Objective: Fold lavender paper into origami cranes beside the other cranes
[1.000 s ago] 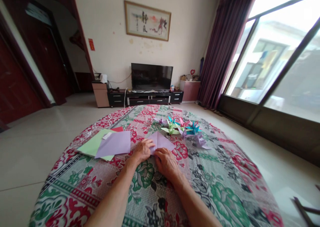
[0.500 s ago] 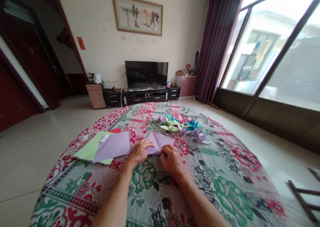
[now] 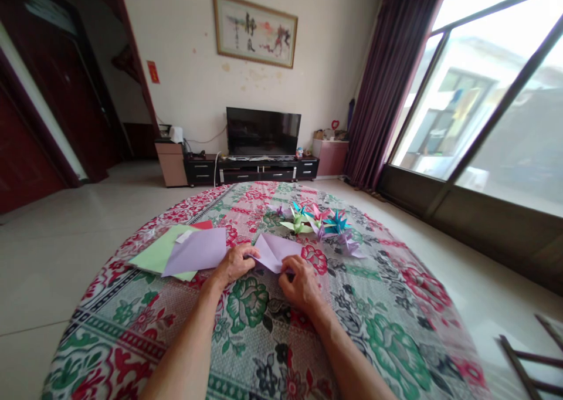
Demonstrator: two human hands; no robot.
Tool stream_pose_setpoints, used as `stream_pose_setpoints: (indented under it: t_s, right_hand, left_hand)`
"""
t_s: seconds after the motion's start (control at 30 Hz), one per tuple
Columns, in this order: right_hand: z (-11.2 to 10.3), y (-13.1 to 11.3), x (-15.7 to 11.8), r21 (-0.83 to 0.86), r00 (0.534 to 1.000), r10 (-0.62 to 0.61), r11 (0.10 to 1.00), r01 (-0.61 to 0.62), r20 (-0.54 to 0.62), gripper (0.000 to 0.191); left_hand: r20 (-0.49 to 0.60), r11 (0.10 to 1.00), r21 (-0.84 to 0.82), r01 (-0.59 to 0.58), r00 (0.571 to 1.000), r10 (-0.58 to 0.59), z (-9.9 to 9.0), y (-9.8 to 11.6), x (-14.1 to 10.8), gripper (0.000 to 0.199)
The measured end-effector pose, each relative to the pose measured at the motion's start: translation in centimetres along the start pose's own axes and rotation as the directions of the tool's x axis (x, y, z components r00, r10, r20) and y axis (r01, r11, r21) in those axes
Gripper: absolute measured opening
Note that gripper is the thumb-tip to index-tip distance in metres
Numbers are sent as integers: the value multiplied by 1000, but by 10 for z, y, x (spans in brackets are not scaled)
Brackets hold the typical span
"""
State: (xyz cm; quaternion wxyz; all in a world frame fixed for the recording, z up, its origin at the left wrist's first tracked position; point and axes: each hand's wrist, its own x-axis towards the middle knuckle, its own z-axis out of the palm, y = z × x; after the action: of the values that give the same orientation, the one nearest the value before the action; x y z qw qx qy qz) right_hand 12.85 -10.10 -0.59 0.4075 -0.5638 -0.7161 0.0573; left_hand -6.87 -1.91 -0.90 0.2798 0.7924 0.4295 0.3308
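A partly folded purple paper (image 3: 275, 251) lies on the patterned tablecloth in front of me, with creases showing on its surface. My left hand (image 3: 237, 263) pinches its left corner between thumb and fingers. At the paper's near right edge, my right hand (image 3: 299, 280) grips it with curled fingers. To the left rests a flat purple sheet (image 3: 197, 252) on top of light green sheets (image 3: 153, 252), with a red sheet (image 3: 203, 225) peeking out behind. Beyond the paper, to the right, sit several folded paper cranes (image 3: 338, 221) in green, blue, pink and purple.
The round table (image 3: 387, 335) has a floral cloth. Past its far edge stand a low black cabinet (image 3: 246, 171) and a television (image 3: 264, 132). A dark wooden frame (image 3: 523, 368) stands on the floor at the lower right.
My left hand has gone from resting on the paper with fingers extended to pinching its left corner. The view has shifted slightly.
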Motion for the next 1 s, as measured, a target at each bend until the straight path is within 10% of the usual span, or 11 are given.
stream_pose_setpoints:
  t_s: [0.23,0.5,1.0]
  right_hand:
    - [-4,-10,-8,-105,991,-63,992,75,118,8]
    - [-3,-9,-7,-213,997,35,977,-21,63,19]
    - [-3,1,-5,-84,992,124,989,-124,-10,11]
  left_hand:
    - [-36,980,-167,110,992,-118,8,7,6,24]
    - [-213,976,112,187,964,-160,25,16,21,37]
    - [-229,912,393,121,973,-30,39,9,30,31]
